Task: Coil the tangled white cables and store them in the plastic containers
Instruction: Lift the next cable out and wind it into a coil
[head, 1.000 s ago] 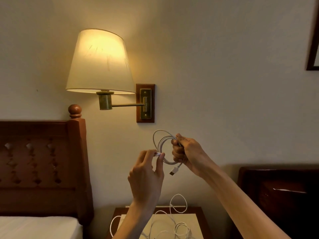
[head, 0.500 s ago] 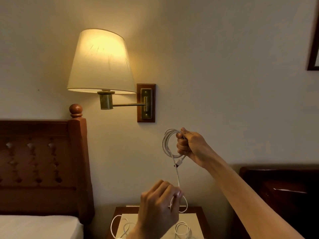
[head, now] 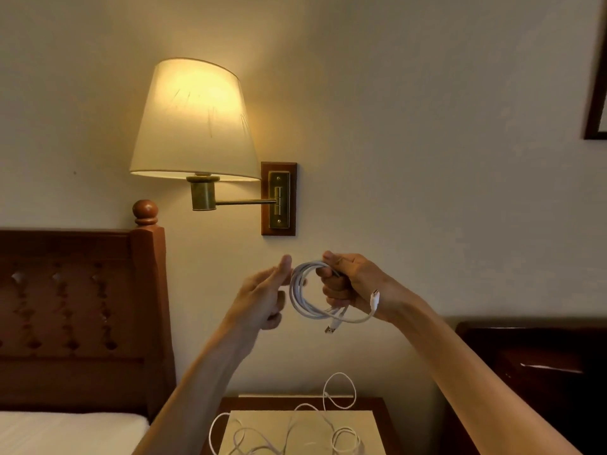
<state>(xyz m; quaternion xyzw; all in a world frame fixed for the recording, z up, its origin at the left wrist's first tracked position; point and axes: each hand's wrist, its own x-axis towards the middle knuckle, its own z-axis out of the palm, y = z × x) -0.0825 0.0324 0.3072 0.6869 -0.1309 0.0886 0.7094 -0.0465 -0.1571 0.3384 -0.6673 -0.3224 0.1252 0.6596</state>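
My right hand (head: 348, 280) grips a coiled white cable (head: 300, 298) held up in front of the wall. One plug end (head: 331, 328) dangles below the coil, and the other end (head: 374, 297) lies across my right wrist. Just left of the coil is my left hand (head: 266, 297), its fingers loosely spread and close to the loops, holding nothing. More tangled white cables (head: 295, 431) lie on the pale top of the nightstand (head: 377, 405) below. No plastic container shows in this view.
A lit wall lamp (head: 193, 119) on a brass arm hangs up left of my hands. A wooden headboard (head: 82, 307) and white bedding (head: 65, 431) fill the left side. Dark wooden furniture (head: 532, 372) stands at the right.
My left hand rose from low over the nightstand back up to the coil and let go of the cable's tail. The tail now lies wrapped into the coil in my right hand.
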